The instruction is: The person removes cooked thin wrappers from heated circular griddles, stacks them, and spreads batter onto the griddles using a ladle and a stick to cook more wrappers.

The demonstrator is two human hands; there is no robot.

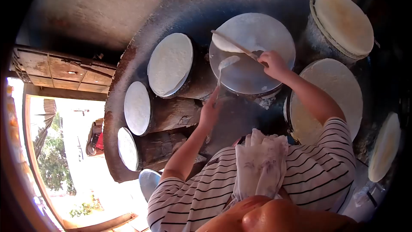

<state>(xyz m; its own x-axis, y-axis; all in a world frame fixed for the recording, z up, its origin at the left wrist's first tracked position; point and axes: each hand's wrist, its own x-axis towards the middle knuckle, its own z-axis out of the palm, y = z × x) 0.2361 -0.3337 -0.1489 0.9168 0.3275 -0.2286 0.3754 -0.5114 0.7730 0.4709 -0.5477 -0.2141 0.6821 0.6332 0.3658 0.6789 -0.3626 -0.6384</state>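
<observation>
In the head view, a round metal griddle (253, 79) stands in front of me, with a sheet of white batter (244, 25) over its far part. My right hand (273, 63) is closed around the end of a wooden stick (234, 43), which lies across the edge of the batter. My left hand (210, 109) grips the handle of a ladle (228, 62). The ladle's head, coated in white, is over the near left part of the griddle. The near part of the griddle shows grey metal.
Around me are several other round griddles bearing pale flatbreads, among them a flatbread on the left (171, 64), one on the right (328, 96) and one at the far right (343, 22). A cloth (262, 159) hangs at my chest. A bright opening (92, 176) lies to the left.
</observation>
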